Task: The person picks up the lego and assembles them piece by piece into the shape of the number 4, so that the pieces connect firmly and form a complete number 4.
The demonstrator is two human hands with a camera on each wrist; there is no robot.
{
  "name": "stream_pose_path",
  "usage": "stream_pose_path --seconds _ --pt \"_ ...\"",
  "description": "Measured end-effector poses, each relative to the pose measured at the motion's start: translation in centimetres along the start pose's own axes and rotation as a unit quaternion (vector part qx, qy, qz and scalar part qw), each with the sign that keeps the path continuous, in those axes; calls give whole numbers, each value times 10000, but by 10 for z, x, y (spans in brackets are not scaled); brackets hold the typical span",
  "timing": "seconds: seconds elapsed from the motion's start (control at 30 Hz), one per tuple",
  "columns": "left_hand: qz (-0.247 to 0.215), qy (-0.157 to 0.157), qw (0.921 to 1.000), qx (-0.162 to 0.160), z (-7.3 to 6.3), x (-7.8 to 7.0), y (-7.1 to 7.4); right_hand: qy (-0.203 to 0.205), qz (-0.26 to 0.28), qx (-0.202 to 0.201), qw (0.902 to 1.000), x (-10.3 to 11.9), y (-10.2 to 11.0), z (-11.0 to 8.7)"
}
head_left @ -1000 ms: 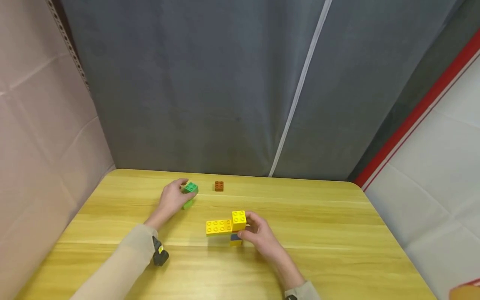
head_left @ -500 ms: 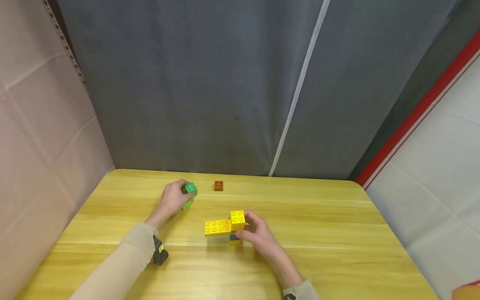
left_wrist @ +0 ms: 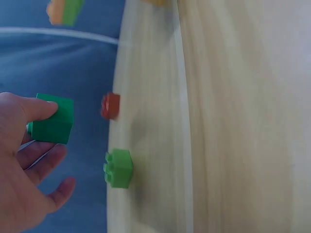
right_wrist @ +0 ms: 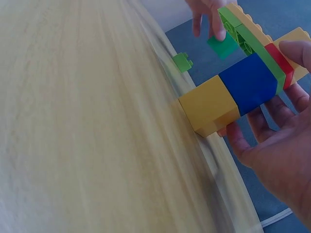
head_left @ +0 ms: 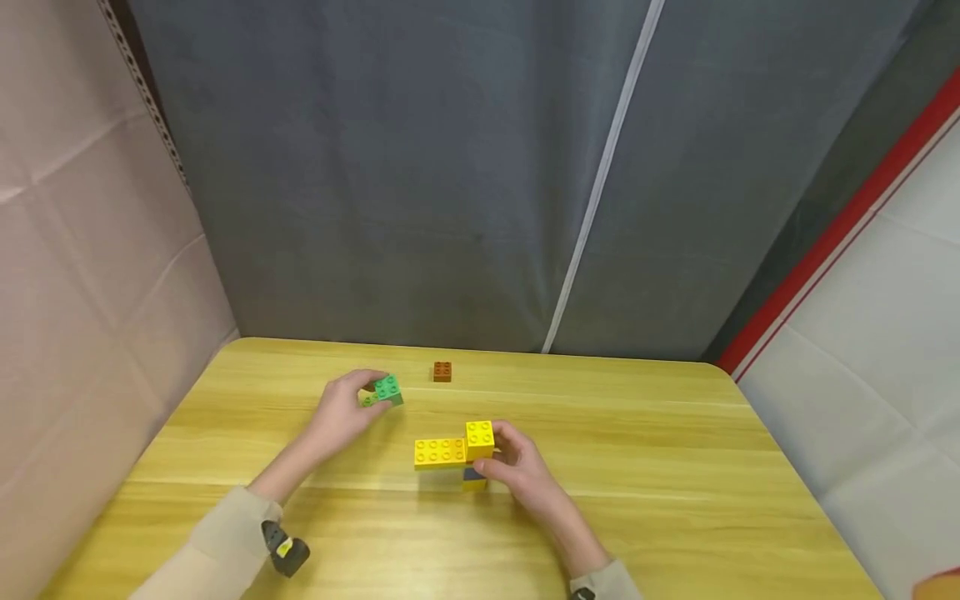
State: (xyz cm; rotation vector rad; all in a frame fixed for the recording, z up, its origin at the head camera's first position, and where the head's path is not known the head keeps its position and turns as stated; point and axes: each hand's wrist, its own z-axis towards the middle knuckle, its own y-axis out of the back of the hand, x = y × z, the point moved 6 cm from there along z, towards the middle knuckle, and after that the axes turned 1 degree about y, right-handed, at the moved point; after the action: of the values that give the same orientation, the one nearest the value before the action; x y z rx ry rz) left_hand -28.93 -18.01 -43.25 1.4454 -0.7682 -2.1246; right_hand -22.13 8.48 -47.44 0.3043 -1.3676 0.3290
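Note:
My left hand (head_left: 341, 418) pinches a dark green brick (head_left: 388, 389) between thumb and fingers. In the left wrist view that brick (left_wrist: 54, 119) is held up off the table. A light green brick (left_wrist: 119, 168) stands on the table, mostly covered by the left hand in the head view. My right hand (head_left: 527, 477) grips an upright stack of toy bricks (head_left: 478, 440) from its right side. The right wrist view shows the stack's yellow bottom brick (right_wrist: 210, 106), a blue brick (right_wrist: 250, 82), a green layer, a red layer and yellow on top. A yellow plate (head_left: 439, 452) juts out leftward.
A brown-red brick (head_left: 442, 372) sits near the back edge of the wooden table (head_left: 637, 433). Behind the table hangs a grey curtain (head_left: 375, 183), with pale fabric walls on the left and right.
My left hand has lifted the dark green brick off the light green one and drawn it slightly right and toward me. The right hand and its stack have stayed put.

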Motion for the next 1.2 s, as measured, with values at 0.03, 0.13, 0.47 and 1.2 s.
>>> stream_pose_path --seconds 0.03,0.13,0.47,1.2 --pt "-3 -35 10000 40 -4 -4 2 -3 8 4 10000 0 0 0" --pt "-93 -108 9996 236 -18 -17 5 -23 24 7 10000 -1 0 1" --pt "-773 -736 9933 454 -51 -57 16 -86 -183 -107 9997 -3 9 -1" --pt "-717 -1075 9884 803 -55 -79 -7 470 -202 55 9987 -5 13 1"
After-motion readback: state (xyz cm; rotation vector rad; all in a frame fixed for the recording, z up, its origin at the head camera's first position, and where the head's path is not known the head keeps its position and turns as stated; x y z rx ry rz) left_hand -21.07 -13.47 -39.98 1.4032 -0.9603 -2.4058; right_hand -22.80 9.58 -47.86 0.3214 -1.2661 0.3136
